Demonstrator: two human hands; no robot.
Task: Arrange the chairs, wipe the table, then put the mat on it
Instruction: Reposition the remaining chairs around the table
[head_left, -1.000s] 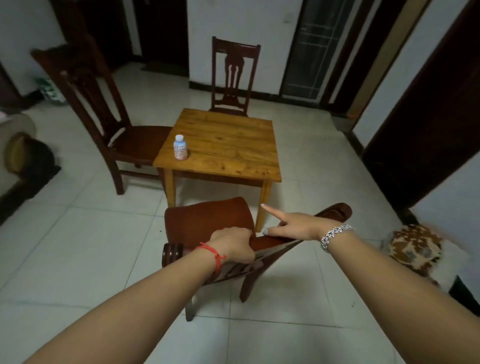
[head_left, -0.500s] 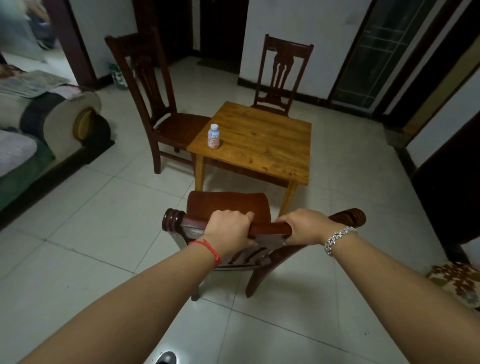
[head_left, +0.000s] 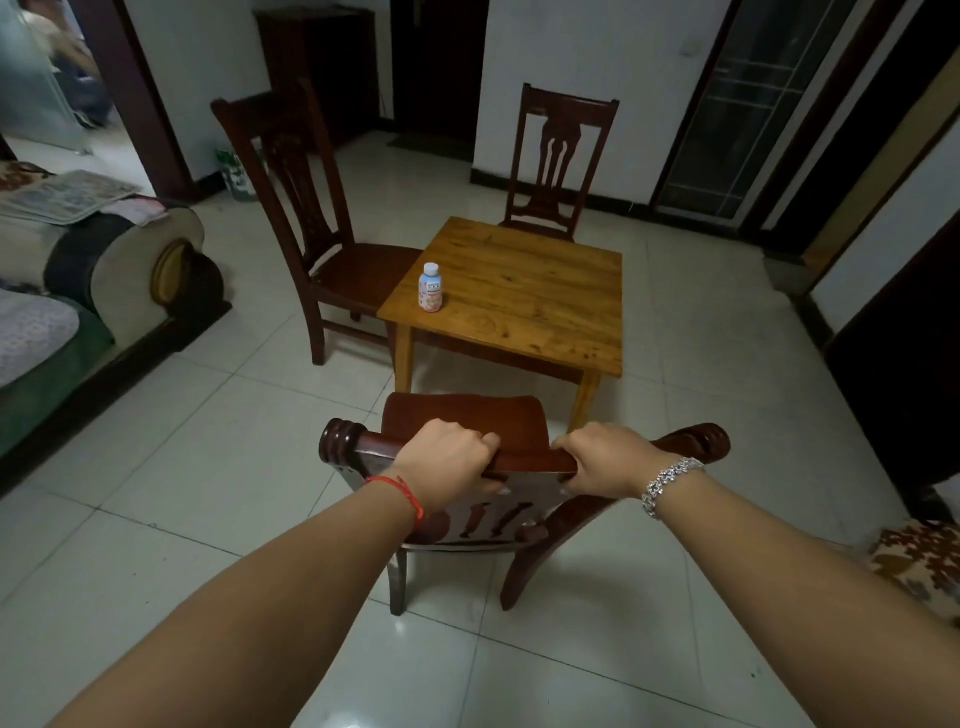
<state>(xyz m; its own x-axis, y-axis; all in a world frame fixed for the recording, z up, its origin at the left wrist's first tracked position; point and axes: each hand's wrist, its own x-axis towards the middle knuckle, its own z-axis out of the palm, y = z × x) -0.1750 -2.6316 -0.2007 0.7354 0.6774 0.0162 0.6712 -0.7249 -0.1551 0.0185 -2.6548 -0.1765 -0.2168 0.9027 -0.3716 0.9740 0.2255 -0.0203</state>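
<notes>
- The right hand (head_left: 605, 460), one finger extended a second ago, is now curled round the top rail of the dark red-brown wooden chair (head_left: 462, 418); the left hand (head_left: 449, 457) is wrapped round the rail alongside.
- A two-handed hold is established; the chair is judged ready for pushing.
- The chair is positioned just near of the square light wooden table (head_left: 519, 296), seat toward it.
- A glossy finish and carved back slats are shown.
</notes>
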